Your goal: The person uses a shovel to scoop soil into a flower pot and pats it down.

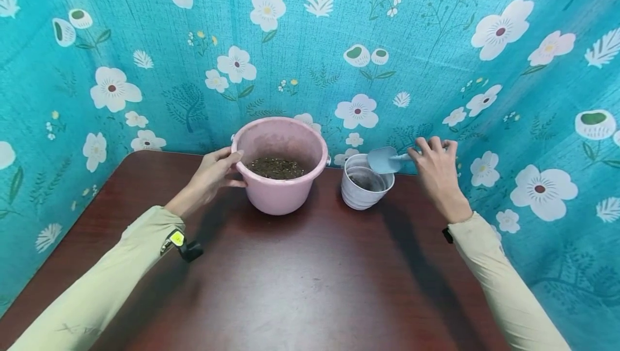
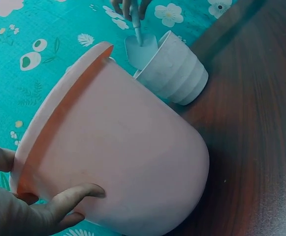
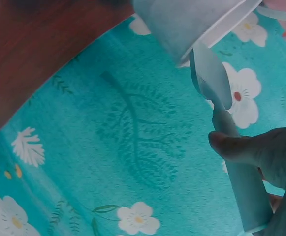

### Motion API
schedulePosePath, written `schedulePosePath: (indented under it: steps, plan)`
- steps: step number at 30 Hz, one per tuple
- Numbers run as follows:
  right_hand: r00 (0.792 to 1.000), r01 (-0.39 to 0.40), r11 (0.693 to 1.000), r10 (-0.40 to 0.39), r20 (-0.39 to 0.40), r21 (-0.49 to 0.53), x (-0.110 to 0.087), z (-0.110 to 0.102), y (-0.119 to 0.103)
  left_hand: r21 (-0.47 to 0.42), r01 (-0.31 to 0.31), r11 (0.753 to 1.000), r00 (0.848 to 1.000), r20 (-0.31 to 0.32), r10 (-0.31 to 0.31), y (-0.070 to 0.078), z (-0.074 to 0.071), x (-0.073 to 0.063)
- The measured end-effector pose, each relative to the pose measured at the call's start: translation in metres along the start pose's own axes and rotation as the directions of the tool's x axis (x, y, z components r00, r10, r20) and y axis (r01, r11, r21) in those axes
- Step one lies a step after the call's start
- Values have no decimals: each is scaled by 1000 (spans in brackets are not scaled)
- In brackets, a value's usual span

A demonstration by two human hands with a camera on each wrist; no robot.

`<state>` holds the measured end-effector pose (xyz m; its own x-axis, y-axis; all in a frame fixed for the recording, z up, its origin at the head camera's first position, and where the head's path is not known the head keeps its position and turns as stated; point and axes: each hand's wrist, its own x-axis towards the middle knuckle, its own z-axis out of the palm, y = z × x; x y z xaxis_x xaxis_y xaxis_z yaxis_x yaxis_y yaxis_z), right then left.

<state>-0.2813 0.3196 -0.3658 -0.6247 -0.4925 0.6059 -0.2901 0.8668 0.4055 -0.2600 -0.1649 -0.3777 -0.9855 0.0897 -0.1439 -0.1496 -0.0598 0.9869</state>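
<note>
Two vessels, a pink bucket and a white pot, stand on the glossy red-brown bench, before a turquoise flowered curtain. Fingers of the left hand grip the bucket's rim; those of the right hand pinch a blue shovel at the pot's mouth.

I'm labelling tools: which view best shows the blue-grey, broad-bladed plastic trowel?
The right wrist view: the trowel appears largest, blade and handle showing. The head view shows it smaller, blade at the rim of the white ribbed plastic pot; the left wrist view, blade and partial handle.
</note>
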Motion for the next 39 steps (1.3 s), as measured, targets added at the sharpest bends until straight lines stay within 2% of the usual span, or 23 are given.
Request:
schedulePosePath:
  steps: [6, 11, 19, 24, 30, 33, 37, 39]
  plan:
    - [998, -31, 998, 34, -45, 61, -1, 6, 8, 8, -2, 1000, 1000, -6, 2, -1, 0, 2]
    - [990, -58, 991, 72, -119, 123, 11, 1, 8, 9, 6, 1000, 1000, -14, -6, -1, 0, 3]
    - [954, -83, 975, 137, -265, 206, 39, -9, -24, -10, 8, 1000, 1000, -14, -8, 0, -2, 3]
    - [947, -31, 974, 101, -305, 225, 62, -18, -43, -24, 10, 1000, 1000, -27, -11, 1, -5, 3]
    - [956, 73, 979, -14, -292, 191, 99, -32, -69, -25, 1, 1000, 1000, -30, -2, 4, -8, 2]
    - [964, 113, 977, -64, -259, 182, 117, -39, -87, -23, -7, 1000, 1000, -30, 7, 3, -9, 2]
    - [979, 172, 975, -153, -134, 140, 136, -47, -113, -2, -8, 1000, 999, -32, 8, -1, -8, 0]
    - [975, 220, 971, -217, -47, 89, 143, -51, -125, 5, 1, 1000, 1000, -31, -1, -5, -6, -2]
